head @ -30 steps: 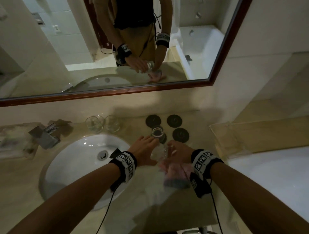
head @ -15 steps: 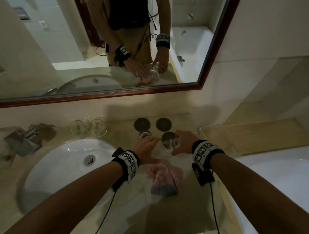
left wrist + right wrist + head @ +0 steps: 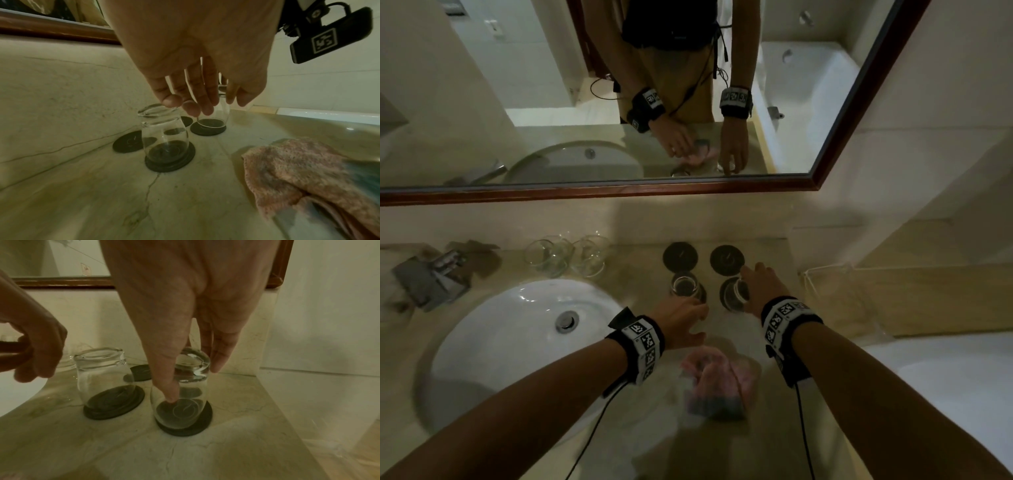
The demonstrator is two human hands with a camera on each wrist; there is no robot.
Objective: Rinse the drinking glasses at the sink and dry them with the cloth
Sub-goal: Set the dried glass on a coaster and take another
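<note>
Two clear drinking glasses stand base-up on black coasters behind a crumpled pink cloth [image 3: 717, 377] [image 3: 298, 170] lying on the counter. My right hand [image 3: 744, 289] [image 3: 194, 382] grips the right glass [image 3: 734, 296] [image 3: 185, 402], thumb on the near side and fingers behind it. The left glass [image 3: 685, 284] [image 3: 164, 138] [image 3: 102, 378] stands free. Just in front of it hovers my left hand [image 3: 688, 318] [image 3: 197, 104], fingers loose and holding nothing. Two more glasses [image 3: 548, 257] [image 3: 589, 255] stand at the back beside the faucet [image 3: 431, 274].
The white sink [image 3: 500, 342] lies to the left in the marble counter [image 3: 647, 445]. Two bare black coasters [image 3: 680, 255] [image 3: 726, 259] sit by the wall. A clear tray [image 3: 842, 294] and a white tub [image 3: 945, 394] are to the right. A mirror hangs above.
The pink cloth was dropped on the counter. The right hand carried the glass forward and set it on the front right coaster. The left hand let go and drew back.
</note>
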